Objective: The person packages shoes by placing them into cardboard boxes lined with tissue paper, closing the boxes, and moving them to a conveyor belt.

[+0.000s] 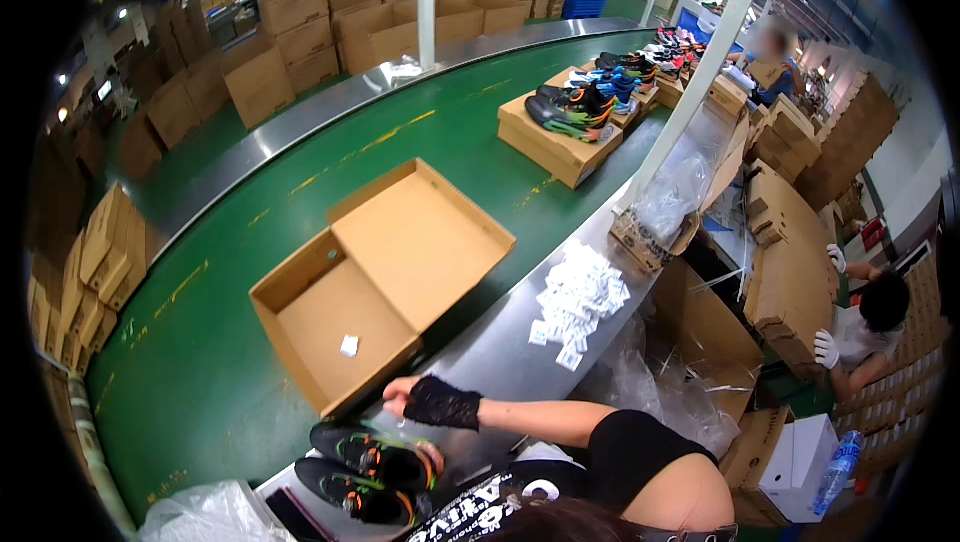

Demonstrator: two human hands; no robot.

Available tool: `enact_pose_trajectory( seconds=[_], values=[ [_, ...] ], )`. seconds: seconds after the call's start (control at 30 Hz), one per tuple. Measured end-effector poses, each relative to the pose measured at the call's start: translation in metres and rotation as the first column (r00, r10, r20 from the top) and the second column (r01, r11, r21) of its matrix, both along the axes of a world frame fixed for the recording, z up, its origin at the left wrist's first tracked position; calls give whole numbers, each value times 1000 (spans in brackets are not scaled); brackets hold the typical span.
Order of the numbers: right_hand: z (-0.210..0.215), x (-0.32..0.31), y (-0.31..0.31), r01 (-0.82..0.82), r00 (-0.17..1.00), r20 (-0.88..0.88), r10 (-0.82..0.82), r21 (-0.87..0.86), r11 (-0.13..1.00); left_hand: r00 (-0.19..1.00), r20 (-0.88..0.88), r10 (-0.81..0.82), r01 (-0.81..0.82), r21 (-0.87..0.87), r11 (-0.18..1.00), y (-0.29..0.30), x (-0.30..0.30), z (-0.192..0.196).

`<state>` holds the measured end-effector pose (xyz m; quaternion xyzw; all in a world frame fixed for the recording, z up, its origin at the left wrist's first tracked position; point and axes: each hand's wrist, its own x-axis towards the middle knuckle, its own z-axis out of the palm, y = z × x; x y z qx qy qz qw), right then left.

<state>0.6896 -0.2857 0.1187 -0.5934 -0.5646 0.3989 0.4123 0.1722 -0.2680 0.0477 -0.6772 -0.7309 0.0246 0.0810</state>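
Observation:
My right hand (pixel 402 398), in a black lace fingerless glove, is by the near edge of an open brown shoebox (pixel 325 317), just above a pair of shoes. Its fingers look curled together; whatever is between them is too small to make out. My left hand is out of sight. The black sports shoes (pixel 365 477), with orange and green trim, lie side by side near my body. Inside the box is one small white packet (pixel 349 346); its lid (pixel 425 242) is folded back to the right. A heap of white packets (pixel 580 297) sits on the metal ledge.
Shoeboxes topped with shoes (pixel 565 122) stand farther along the green belt (pixel 240 282). A white post (pixel 700 72) rises from the metal ledge. Clear plastic (pixel 205 514) lies at the lower left. Co-workers are on the right, one in white gloves (pixel 826 349) by stacked cardboard (pixel 795 277).

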Motion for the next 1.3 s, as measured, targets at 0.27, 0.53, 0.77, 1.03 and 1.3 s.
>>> enact_pose_trajectory(
  seconds=[0.27,0.53,0.77,1.03,1.3],
  values=[
    [16,-44,-13,119,992,47,-114,-102,988,966,-159,-202,218,93,971,4,-129,-56],
    [27,-65,-7,88,993,88,-81,-86,992,925,366,101,-180,187,966,44,-150,45],
    [70,-125,46,-375,927,34,374,98,922,111,956,-270,-239,290,927,82,31,119],
    [39,-92,133,163,745,-651,-146,-34,986,7,938,-347,387,318,866,151,285,127],
    [-16,231,162,765,345,-105,-933,608,214,747,204,-633,572,289,768,152,306,91]
  ],
)
